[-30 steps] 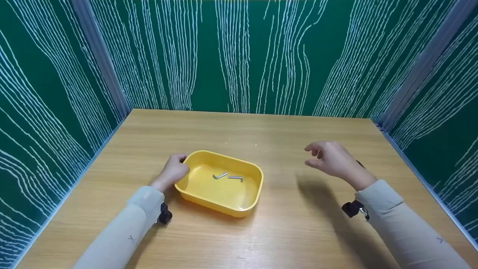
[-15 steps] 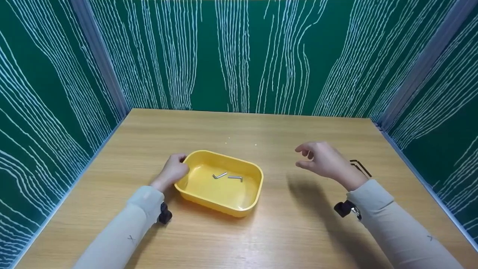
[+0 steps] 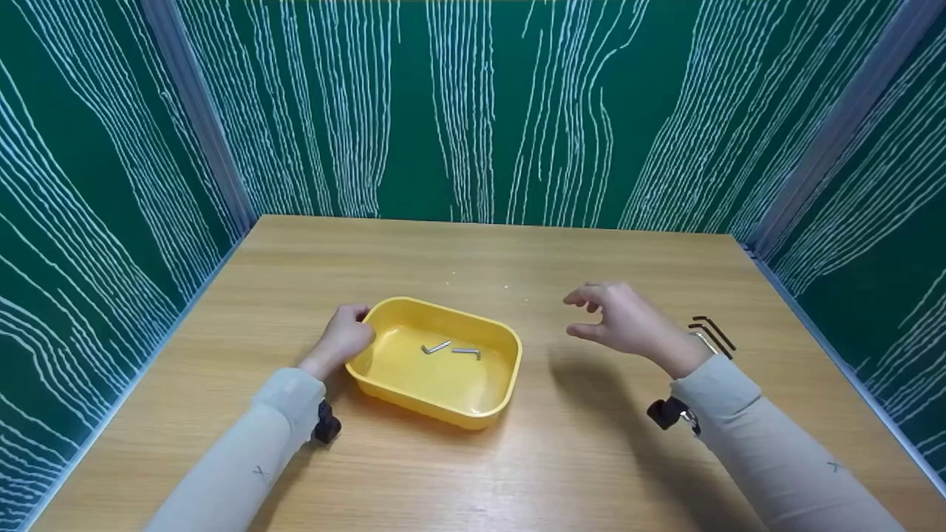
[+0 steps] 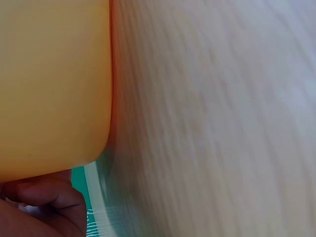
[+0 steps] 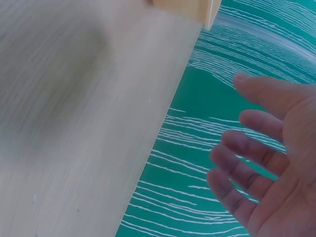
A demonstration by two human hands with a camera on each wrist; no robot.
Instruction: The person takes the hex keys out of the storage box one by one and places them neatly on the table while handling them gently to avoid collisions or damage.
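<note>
My left hand [image 3: 341, 338] grips the left end of a yellow plastic tub [image 3: 436, 403], thumb over the rim. In the left wrist view the tub's outer wall [image 4: 54, 89] fills the upper left, with curled fingers [image 4: 54, 195] below it. Two small silver hex keys lie on the tub floor, a left one [image 3: 436, 347] and a right one [image 3: 465, 351]. Right of the tub, my right hand [image 3: 621, 318] hovers over the table, holding nothing. Its fingers are spread and loosely bent in the right wrist view, palm [image 5: 291, 197] showing.
Two black L-shaped hex keys [image 3: 715, 332] and a silver one [image 3: 706, 341] lie on the wooden table [image 3: 517, 251] beyond my right wrist, partly hidden by it. Tiny pale specks [image 3: 506, 287] dot the table behind the tub. Green white-streaked walls [image 3: 406, 111] enclose the table's back and sides.
My right hand has drifted left toward the tub, uncovering the hex keys on the right. The left hand and the tub have stayed in place.
</note>
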